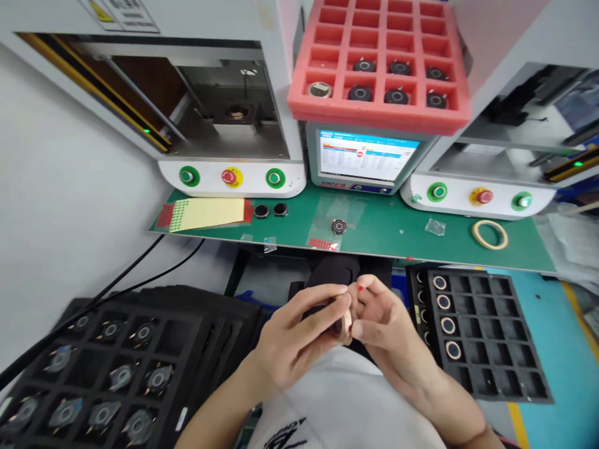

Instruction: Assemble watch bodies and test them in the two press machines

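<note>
Both my hands meet low in the middle, over my lap. My left hand (292, 340) and my right hand (386, 324) pinch a small round copper-coloured part (344, 324) between their fingertips; it stands on edge, partly hidden by the fingers. A tiny red sticker (360, 287) sits at the tip of a right-hand finger. Below the hands lies a white shirt.
A green bench (374, 234) carries a sticker sheet (208, 213), loose round black parts (270, 210), another part (339, 226) and a tape roll (490, 234). Black trays of parts flank me, left (116, 374) and right (477, 330). A pink foam tray (379, 62) sits above a screen (362, 156) between two machines.
</note>
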### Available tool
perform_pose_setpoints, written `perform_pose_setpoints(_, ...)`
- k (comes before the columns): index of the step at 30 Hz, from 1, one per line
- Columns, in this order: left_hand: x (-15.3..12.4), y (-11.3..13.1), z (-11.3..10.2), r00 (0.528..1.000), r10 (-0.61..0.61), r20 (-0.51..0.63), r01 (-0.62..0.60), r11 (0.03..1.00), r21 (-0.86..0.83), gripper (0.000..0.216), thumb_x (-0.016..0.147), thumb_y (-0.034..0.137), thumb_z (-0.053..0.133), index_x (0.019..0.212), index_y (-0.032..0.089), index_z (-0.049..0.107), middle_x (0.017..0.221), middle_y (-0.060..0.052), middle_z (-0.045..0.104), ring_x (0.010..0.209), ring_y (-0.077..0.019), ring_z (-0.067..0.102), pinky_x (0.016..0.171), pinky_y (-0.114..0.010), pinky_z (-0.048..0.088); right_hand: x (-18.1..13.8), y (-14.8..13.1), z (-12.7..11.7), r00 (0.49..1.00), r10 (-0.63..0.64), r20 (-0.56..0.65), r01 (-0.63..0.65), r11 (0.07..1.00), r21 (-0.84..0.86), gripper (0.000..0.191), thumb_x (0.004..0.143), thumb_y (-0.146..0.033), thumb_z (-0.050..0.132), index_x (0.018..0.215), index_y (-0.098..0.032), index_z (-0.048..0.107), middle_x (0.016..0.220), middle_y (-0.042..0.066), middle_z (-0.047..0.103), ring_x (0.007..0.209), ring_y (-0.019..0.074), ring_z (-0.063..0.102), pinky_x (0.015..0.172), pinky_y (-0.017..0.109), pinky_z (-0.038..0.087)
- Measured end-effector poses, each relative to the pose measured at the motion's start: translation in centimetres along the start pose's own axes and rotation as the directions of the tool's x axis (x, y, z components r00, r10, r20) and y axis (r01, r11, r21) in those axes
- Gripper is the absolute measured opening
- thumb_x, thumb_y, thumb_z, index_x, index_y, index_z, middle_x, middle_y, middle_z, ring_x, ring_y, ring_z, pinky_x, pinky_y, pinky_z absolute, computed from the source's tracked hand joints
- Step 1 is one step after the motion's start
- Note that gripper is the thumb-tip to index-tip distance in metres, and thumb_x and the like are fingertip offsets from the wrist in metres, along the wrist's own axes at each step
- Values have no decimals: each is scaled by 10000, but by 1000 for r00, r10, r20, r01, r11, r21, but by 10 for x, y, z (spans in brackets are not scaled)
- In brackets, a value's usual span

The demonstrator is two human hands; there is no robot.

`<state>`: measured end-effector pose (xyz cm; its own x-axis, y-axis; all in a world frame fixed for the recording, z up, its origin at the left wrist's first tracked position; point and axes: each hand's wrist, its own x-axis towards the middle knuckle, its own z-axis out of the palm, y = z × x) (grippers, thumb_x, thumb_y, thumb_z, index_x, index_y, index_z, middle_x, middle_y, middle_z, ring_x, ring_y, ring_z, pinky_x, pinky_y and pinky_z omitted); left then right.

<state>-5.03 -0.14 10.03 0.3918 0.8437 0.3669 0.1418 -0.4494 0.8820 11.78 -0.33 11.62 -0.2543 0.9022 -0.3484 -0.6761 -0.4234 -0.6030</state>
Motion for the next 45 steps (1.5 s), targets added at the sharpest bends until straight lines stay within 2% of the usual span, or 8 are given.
perform_pose_setpoints(3, 7, -6, 4, 975, -209, -69, 165, 903, -397, 487, 883, 182, 644, 1351, 283, 556, 1273, -113, 628, 1038, -230, 652, 891, -346, 559, 3, -3, -4, 998, -54, -9, 54, 998, 17, 410, 652, -272, 851, 923, -228, 548, 821, -27, 551, 629, 101, 539, 537, 220, 503)
perform_pose_setpoints(6, 16, -8, 6, 906, -423, 19, 298, 605, -738, 329, 941, 286, 567, 1249, 184, 626, 1165, -154, 672, 875, -212, 680, 731, -313, 585, 2, -10, -13, 968, -214, -134, 212, 977, -26, 334, 719, -300, 775, 951, -229, 546, 837, -16, 540, 618, 97, 500, 548, 231, 494)
perform_pose_setpoints(9, 23, -8, 8, 848, -510, 143, 347, 332, -877, 257, 925, 271, 583, 1141, 153, 654, 1012, -128, 694, 697, -149, 649, 550, -229, 551, 0, -14, -23, 935, -269, -232, 255, 963, -86, 280, 736, -265, 730, 929, -233, 529, 804, -20, 520, 611, 102, 482, 549, 237, 478)
perform_pose_setpoints(12, 25, -8, 13, 836, -515, 187, 357, 252, -900, 215, 901, 330, 612, 1036, 163, 633, 916, -83, 675, 543, -86, 561, 387, -147, 452, -1, -11, -27, 937, -249, -245, 229, 967, -108, 267, 735, -243, 729, 908, -231, 527, 774, -20, 526, 601, 108, 484, 535, 237, 469)
perform_pose_setpoints(18, 23, -7, 27, 831, -555, 45, 346, 451, -823, 285, 882, 435, 634, 826, 167, 555, 760, -9, 627, 391, -10, 389, 306, -76, 258, -3, -2, -24, 918, -347, -191, 319, 934, -164, 189, 789, -217, 709, 912, -231, 567, 747, -23, 555, 602, 106, 518, 544, 227, 480)
perform_pose_setpoints(29, 18, -3, 35, 866, -488, -112, 304, 691, -655, 276, 954, 408, 526, 868, 154, 590, 785, -16, 613, 420, -28, 454, 381, -144, 363, -4, 10, -21, 861, -508, -12, 465, 797, -386, 152, 885, -176, 654, 993, -263, 593, 957, 11, 642, 910, 146, 627, 855, 288, 510)
perform_pose_setpoints(37, 15, 6, 35, 964, -55, -261, 4, 981, -192, 187, 998, 266, 440, 1059, 176, 592, 926, -54, 659, 759, -114, 628, 677, -203, 526, -2, 13, 7, 920, -333, 208, 372, 908, -191, 223, 942, -222, 602, 1138, -310, 543, 1228, 34, 631, 1154, 166, 595, 1003, 316, 473)
perform_pose_setpoints(45, 19, 13, 31, 964, 186, -191, -166, 980, 112, 216, 990, 182, 399, 1153, 123, 528, 993, -93, 682, 925, -144, 679, 837, -220, 535, -5, 10, 15, 921, -309, 237, 325, 945, -31, 201, 925, -215, 605, 1103, -295, 560, 1178, 29, 658, 1158, 191, 603, 911, 314, 534)
